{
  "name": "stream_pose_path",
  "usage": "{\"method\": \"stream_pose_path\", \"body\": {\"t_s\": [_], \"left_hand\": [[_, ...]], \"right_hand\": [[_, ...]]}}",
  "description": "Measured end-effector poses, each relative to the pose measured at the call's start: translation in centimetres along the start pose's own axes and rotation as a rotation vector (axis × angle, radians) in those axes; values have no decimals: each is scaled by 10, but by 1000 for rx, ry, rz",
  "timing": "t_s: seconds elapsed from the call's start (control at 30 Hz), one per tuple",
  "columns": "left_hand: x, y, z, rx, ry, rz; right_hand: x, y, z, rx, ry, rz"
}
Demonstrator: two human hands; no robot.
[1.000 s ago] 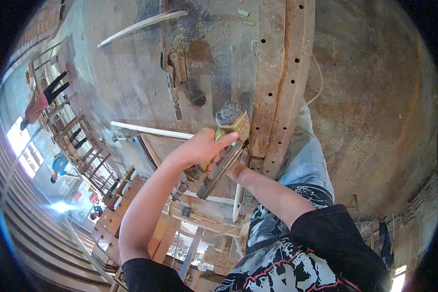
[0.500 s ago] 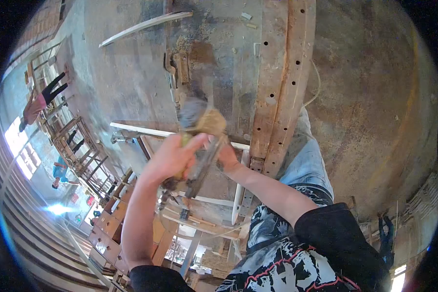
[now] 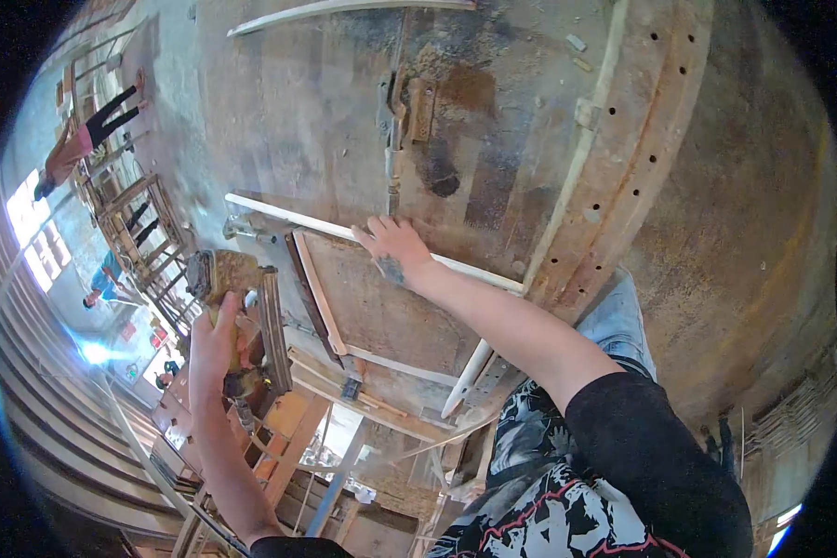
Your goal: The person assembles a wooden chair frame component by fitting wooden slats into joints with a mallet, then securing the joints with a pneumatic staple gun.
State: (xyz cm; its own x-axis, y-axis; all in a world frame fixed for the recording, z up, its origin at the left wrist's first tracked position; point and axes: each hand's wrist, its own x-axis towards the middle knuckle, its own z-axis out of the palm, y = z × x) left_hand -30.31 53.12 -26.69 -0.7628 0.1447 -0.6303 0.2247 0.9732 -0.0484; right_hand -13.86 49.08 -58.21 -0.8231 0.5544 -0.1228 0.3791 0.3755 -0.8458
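Note:
My left hand (image 3: 212, 349) is closed round the handle of a worn, dusty nail gun (image 3: 274, 321). The tool is raised at the left, apart from the wood, with a hose fitting at its lower end. My right hand (image 3: 398, 253) rests across a long pale wooden strip (image 3: 298, 219), its fingers bent over the edge. That strip is part of a frame, with a shorter wooden piece (image 3: 318, 293) running from it toward a curved lower rail (image 3: 400, 365). The frame's right end lies against a metal beam with holes (image 3: 614, 200).
A metal clamp fitting (image 3: 395, 121) and a small wooden block (image 3: 421, 110) are on the stained worktable (image 3: 298, 121). Another curved strip (image 3: 344, 9) lies at the far edge. Two people stand near wooden racks at the left. Boards and boxes are stacked below.
My left hand has carried the nail gun leftward, off the frame. My right hand, partly hidden behind the tool before, now shows on the strip. The whole view has shifted.

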Motion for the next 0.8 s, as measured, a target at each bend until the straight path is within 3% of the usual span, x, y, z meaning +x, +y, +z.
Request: {"method": "stream_pose_path", "body": {"t_s": [0.27,0.5,0.7,0.8], "left_hand": [[60,-31,-5,-31,-146,-22],[112,4,12,111,-145,98],[140,29,27,239,-227,55],[143,38,34,263,-260,86]], "right_hand": [[21,1,14,63,-48,-94],[19,1,3,112,-14,-111],[21,1,13,151,49,-94],[21,-2,-5,239,-197,12]]}}
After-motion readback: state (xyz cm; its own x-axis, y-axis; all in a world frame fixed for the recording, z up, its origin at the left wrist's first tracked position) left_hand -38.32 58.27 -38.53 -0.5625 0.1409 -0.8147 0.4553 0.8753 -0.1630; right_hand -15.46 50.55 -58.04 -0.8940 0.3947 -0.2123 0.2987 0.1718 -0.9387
